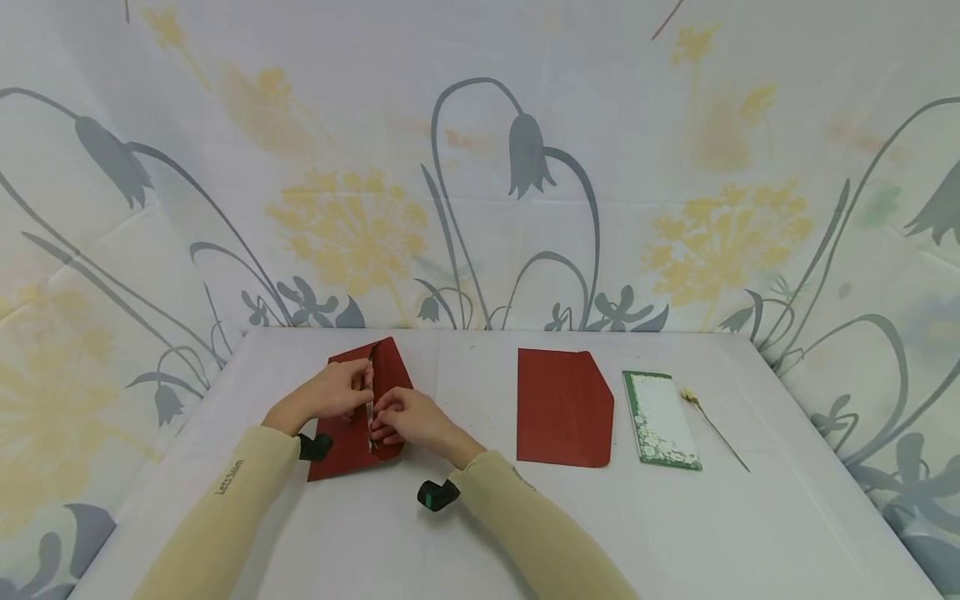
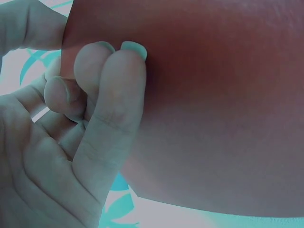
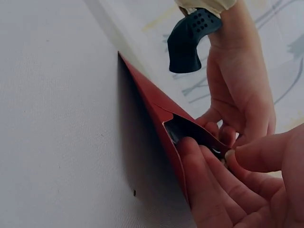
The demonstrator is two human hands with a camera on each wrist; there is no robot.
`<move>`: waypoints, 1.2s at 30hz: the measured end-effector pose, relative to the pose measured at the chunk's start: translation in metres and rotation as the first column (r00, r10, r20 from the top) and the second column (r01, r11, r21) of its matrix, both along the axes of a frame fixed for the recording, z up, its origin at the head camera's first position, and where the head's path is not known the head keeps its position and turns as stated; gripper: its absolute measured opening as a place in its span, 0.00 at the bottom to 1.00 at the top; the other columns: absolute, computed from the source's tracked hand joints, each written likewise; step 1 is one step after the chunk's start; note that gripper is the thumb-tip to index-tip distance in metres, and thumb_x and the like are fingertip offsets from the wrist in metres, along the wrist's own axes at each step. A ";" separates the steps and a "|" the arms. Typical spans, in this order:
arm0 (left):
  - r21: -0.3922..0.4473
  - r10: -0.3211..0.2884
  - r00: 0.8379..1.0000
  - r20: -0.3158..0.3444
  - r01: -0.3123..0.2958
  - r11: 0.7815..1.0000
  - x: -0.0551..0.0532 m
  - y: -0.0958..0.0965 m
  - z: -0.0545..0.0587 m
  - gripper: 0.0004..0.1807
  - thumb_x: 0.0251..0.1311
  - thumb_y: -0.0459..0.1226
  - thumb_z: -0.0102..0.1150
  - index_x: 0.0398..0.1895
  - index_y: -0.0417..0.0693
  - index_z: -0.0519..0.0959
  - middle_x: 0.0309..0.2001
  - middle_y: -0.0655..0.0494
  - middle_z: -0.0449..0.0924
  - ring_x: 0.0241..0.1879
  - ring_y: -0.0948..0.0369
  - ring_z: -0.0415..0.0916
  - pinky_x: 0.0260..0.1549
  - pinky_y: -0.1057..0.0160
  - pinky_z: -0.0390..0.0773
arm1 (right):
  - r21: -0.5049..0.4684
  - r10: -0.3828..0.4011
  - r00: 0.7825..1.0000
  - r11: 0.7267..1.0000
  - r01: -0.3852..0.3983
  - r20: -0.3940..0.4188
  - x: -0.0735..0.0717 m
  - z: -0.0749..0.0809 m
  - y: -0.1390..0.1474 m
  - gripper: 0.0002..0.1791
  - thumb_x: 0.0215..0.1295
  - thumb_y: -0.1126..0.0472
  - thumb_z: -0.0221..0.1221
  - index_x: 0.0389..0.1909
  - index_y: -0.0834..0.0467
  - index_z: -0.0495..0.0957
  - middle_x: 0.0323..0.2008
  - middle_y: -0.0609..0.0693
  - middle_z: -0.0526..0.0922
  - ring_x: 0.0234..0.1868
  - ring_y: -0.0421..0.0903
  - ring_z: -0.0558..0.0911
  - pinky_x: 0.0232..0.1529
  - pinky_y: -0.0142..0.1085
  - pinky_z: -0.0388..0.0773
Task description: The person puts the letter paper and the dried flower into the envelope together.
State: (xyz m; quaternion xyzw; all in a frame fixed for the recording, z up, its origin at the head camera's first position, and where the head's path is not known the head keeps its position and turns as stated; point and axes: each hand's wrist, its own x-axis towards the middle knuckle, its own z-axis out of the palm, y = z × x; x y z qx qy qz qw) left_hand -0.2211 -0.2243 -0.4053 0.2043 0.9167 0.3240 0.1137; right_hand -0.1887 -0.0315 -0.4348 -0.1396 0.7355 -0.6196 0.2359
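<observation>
While left hand (image 1: 333,395) pinches edge of red envelope (image 1: 347,446), right hand (image 1: 422,423) has fingers in mouth (image 3: 184,132), grasp unclear; spread mouth gently, flap (image 1: 393,371) folded back toward 3 o'clock.

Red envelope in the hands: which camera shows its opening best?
The right wrist view: it looks into the opening of the red envelope, gaping and dark. The head view shows it smaller, partly covered by the left hand and right hand. The left wrist view shows only the envelope's plain red side, no opening.
</observation>
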 end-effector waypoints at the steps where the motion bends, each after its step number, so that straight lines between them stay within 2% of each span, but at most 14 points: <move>1: -0.001 0.000 1.000 0.002 0.000 1.000 0.000 0.000 0.000 0.03 0.60 0.30 0.53 0.35 0.42 0.70 0.19 0.53 0.70 0.15 0.57 0.74 0.21 0.59 0.77 | 0.006 0.015 1.000 1.000 -0.015 -0.003 0.000 -0.001 0.000 0.05 0.73 0.64 0.54 0.45 0.62 0.76 0.34 0.51 0.84 0.35 0.44 0.86 0.37 0.37 0.83; 11: -0.003 0.015 1.000 0.012 -0.015 1.000 0.000 0.000 -0.004 0.03 0.59 0.30 0.53 0.35 0.42 0.70 0.20 0.52 0.70 0.15 0.57 0.74 0.22 0.58 0.77 | 0.032 0.156 0.988 0.987 -0.157 0.016 0.000 -0.003 0.001 0.09 0.72 0.65 0.54 0.48 0.64 0.76 0.35 0.51 0.83 0.35 0.44 0.85 0.37 0.35 0.81; 16: -0.022 0.024 1.000 0.016 -0.023 0.999 0.000 0.001 -0.006 0.04 0.59 0.31 0.54 0.34 0.44 0.70 0.20 0.52 0.70 0.15 0.57 0.74 0.23 0.59 0.77 | 0.051 0.183 0.983 0.982 -0.183 0.015 0.000 -0.006 0.004 0.09 0.72 0.64 0.55 0.48 0.63 0.77 0.35 0.50 0.84 0.35 0.43 0.84 0.38 0.35 0.81; 27: -0.071 0.045 0.999 0.026 -0.043 0.997 -0.005 0.004 -0.012 0.05 0.60 0.32 0.58 0.34 0.46 0.72 0.19 0.54 0.72 0.15 0.59 0.74 0.22 0.62 0.75 | 0.081 0.072 0.996 0.994 -0.069 -0.045 0.003 -0.007 0.006 0.05 0.69 0.68 0.56 0.40 0.60 0.81 0.31 0.48 0.85 0.32 0.43 0.85 0.36 0.35 0.82; 33: -0.064 0.046 0.999 0.024 -0.045 0.997 -0.004 0.007 -0.011 0.06 0.59 0.32 0.60 0.34 0.45 0.72 0.19 0.54 0.72 0.16 0.59 0.74 0.22 0.61 0.76 | 0.119 0.016 0.997 0.993 -0.008 -0.072 0.004 -0.008 0.006 0.06 0.70 0.68 0.56 0.37 0.61 0.81 0.29 0.49 0.84 0.29 0.42 0.85 0.33 0.35 0.83; 36: -0.058 0.044 0.999 0.027 -0.043 0.997 -0.004 0.008 -0.010 0.06 0.59 0.32 0.60 0.33 0.45 0.71 0.19 0.54 0.72 0.16 0.60 0.74 0.22 0.61 0.76 | 0.118 0.011 0.998 0.993 -0.004 -0.064 0.003 -0.011 0.005 0.05 0.69 0.68 0.56 0.37 0.60 0.82 0.28 0.49 0.84 0.28 0.42 0.85 0.32 0.35 0.82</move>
